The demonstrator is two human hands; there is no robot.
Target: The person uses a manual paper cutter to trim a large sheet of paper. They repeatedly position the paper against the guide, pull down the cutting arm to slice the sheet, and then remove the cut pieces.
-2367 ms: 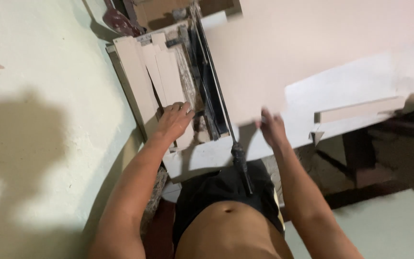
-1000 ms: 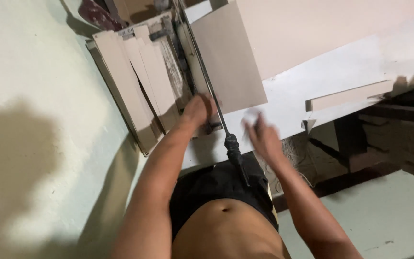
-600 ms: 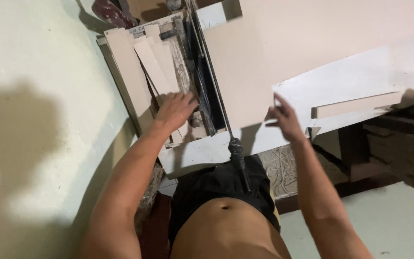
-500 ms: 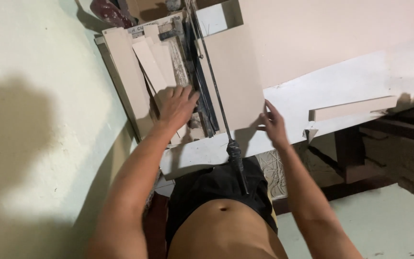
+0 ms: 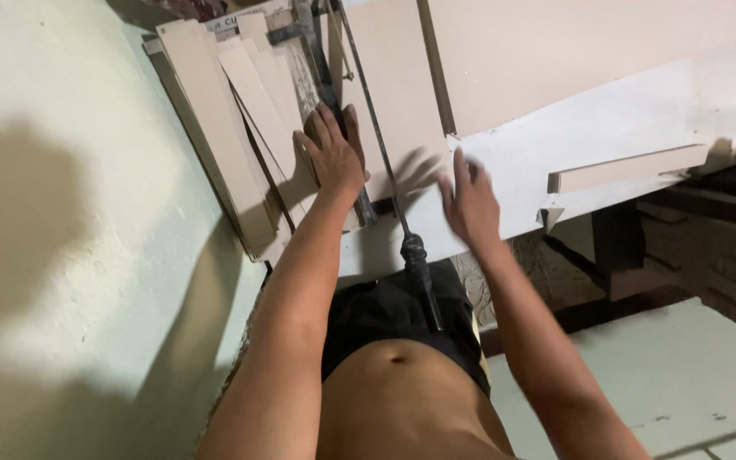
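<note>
While the beige tile [image 5: 398, 81] lies flat on the bed of the manual tile cutter [image 5: 347, 183], just right of the cutter's rail, the left hand [image 5: 331, 153] rests palm down across the rail with its fingers spread wide, holding nothing, its fingertips reaching the cut strips beside it. The right hand [image 5: 468, 200] hovers just off the tile's near right corner, fingers loosely open and slightly blurred, gripping nothing. The cutter's long lever runs down from the rail to a black handle [image 5: 419, 273] that hangs between the two forearms, untouched. A fan of narrow cut tile strips [image 5: 240, 111] leans left of the rail. A white bench top [image 5: 606, 128] spreads to the right, bearing one loose strip [image 5: 628, 169].
</note>
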